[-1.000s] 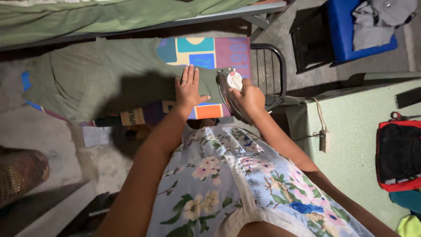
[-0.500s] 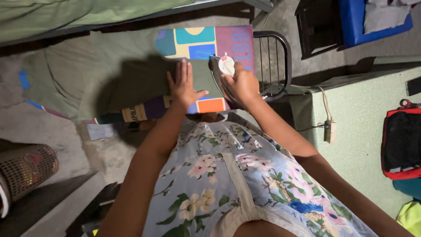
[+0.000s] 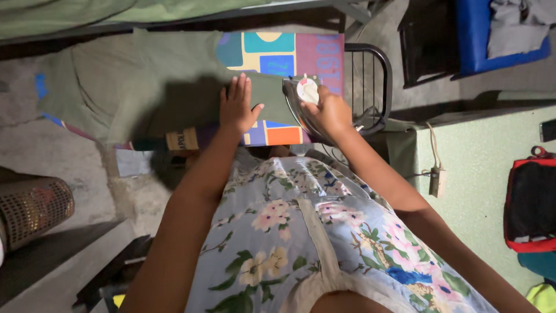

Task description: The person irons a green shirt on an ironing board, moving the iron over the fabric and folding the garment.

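Note:
My right hand (image 3: 331, 111) grips the handle of a clothes iron (image 3: 302, 96) with a white dial, resting on an olive green garment (image 3: 145, 75). The garment is spread over an ironing board (image 3: 289, 55) with a colourful patchwork cover. My left hand (image 3: 236, 106) lies flat, fingers spread, pressing the green cloth just left of the iron.
A black wire iron rest (image 3: 370, 87) ends the board at the right. A pale green table (image 3: 480, 168) carries a white power strip (image 3: 436, 181) and a red and black bag (image 3: 530, 200). A blue chair (image 3: 480, 35) holds grey clothes. A woven basket (image 3: 35, 208) stands at the left.
The iron slid up the garment, away from me, then held near the same spot. My left hand shifted slightly left on the cloth. The view moved a little.

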